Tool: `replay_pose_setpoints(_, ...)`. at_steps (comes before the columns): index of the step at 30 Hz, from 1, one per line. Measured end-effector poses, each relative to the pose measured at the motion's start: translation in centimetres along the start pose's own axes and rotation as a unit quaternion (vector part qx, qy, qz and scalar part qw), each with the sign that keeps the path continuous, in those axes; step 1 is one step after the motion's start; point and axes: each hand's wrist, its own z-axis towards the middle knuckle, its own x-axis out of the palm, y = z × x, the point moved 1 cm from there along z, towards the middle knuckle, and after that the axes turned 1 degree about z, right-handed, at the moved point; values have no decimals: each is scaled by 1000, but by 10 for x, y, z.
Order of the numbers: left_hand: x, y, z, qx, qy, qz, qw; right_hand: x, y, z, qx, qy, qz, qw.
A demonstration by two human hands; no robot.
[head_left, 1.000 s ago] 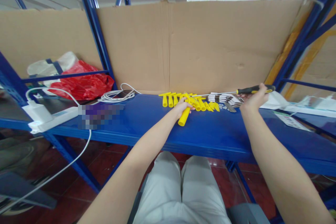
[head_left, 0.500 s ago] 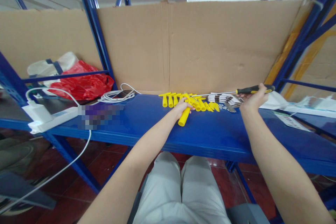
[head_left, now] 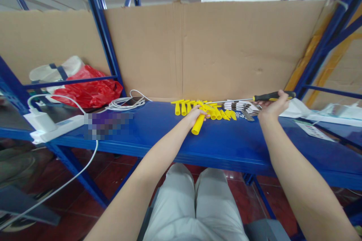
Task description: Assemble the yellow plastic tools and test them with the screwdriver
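My left hand [head_left: 195, 116] is closed around a yellow plastic scraper handle [head_left: 198, 125], a tube with a flared far end. My right hand [head_left: 273, 106] grips a long screwdriver [head_left: 267, 98] by its black and yellow grip. The shaft runs left, and its tip is at the far end of the held yellow piece; the exact contact is too small to tell. Behind my left hand, several like yellow handles [head_left: 177, 110] stand in a row. Small yellow flat pieces [head_left: 228, 114] lie to the right, beside a metal blade [head_left: 249, 116] and a bundle of white and brown strips [head_left: 237, 105].
A cardboard panel [head_left: 226, 49] closes off the back of the blue shelf [head_left: 226, 143]. To the left are a coiled white cable [head_left: 121, 104], a power strip [head_left: 62, 126] and a red plastic bag [head_left: 90, 88]. A printed card [head_left: 315, 131] lies at the right. Blue posts [head_left: 104, 34] rise at the sides.
Almost nothing differs. My right hand and the screwdriver have shifted very slightly left, and the held yellow handle has tipped a touch.
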Motion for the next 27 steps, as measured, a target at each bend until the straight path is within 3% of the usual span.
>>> replay_pose_setpoints(27, -2, 0, 1, 0, 14, -11, 1000, 0, 3, -8, -29, 19, 24, 999)
